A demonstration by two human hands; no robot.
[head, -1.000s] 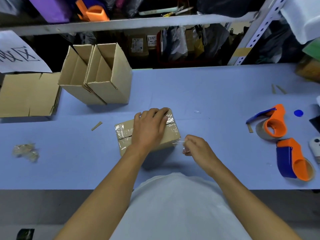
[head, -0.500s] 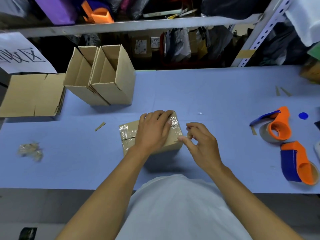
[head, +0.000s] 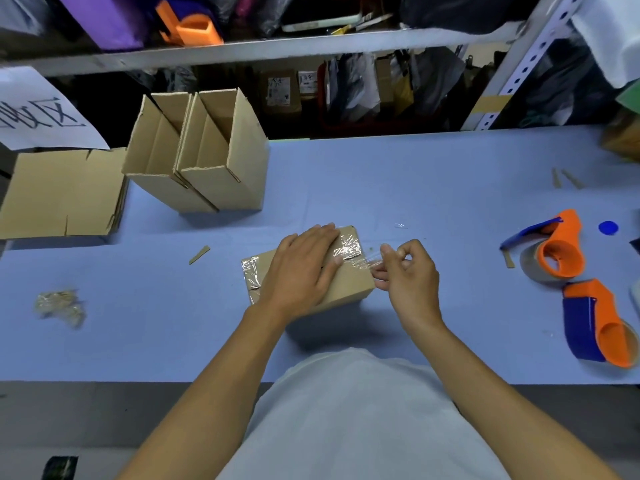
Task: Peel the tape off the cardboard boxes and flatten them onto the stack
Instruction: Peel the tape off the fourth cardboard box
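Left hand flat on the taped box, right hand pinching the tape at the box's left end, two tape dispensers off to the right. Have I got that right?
Not quite. In the head view the right hand pinches the tape at the right end of the box, not the left. The left hand does lie flat on it, and both tape dispensers sit to the right.

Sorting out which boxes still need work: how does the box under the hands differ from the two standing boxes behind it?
The taped box lies closed, with clear tape on its top; the two standing boxes are upright and open-topped, with no tape visible. The left hand presses on the taped box while the right hand pinches its tape; nothing touches the standing pair. All are plain brown cardboard on the blue table.
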